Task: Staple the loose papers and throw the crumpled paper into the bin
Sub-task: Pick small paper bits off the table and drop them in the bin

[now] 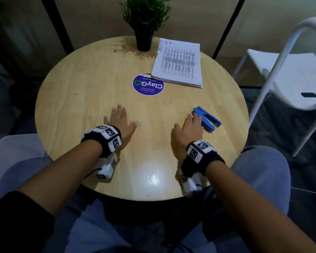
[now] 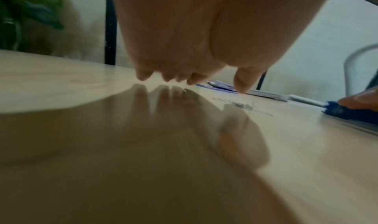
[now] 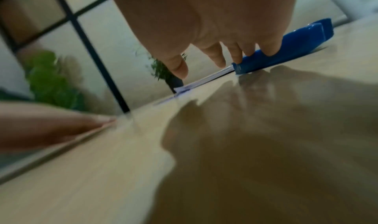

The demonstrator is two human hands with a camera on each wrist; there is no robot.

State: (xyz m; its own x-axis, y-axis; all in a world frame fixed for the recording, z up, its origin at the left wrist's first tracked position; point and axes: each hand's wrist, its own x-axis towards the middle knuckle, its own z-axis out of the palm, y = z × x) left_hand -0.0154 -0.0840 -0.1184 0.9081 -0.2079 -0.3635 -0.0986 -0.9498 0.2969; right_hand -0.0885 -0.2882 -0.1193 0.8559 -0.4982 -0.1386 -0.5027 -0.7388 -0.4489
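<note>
Both hands were down over the round light-wood bench [image 1: 77, 84], palms facing it. The left hand [image 1: 119, 120] was spread out flat with straight fingers, holding nothing; from the left wrist camera its fingertips [image 2: 143, 76] looked to hover just off the glossy top, with their reflection right under them. Just beside its thumb there was a tiny glinting scatter of silvery bits [image 1: 140, 123] on the wood, too small to make out properly.

The right hand [image 1: 189, 128] was also relaxed and uncurled, gripping nothing, but its outer fingers [image 3: 270, 48] lay on the near end of the blue plastic stapler [image 1: 207, 119]. The stapler was lying flat on the bench at the right side, angled away toward the edge, metal part showing along its near side.

The stack of printed white papers [image 1: 179, 63] sat at the far right of the bench, well apart from both hands, squared up pretty neatly with rows of dark text and something handwritten at the top. One corner of it overlapped a round purple sticker [image 1: 147, 86] reading "ClayGo" in the middle of the bench. Right beside the stack, at the far edge, stood a small green plant in a black pot [image 1: 144, 38].

A white metal chair [image 1: 288, 79] was off to the right, and the person's grey-trousered knees [image 1: 261, 165] showed under the bench edge.
</note>
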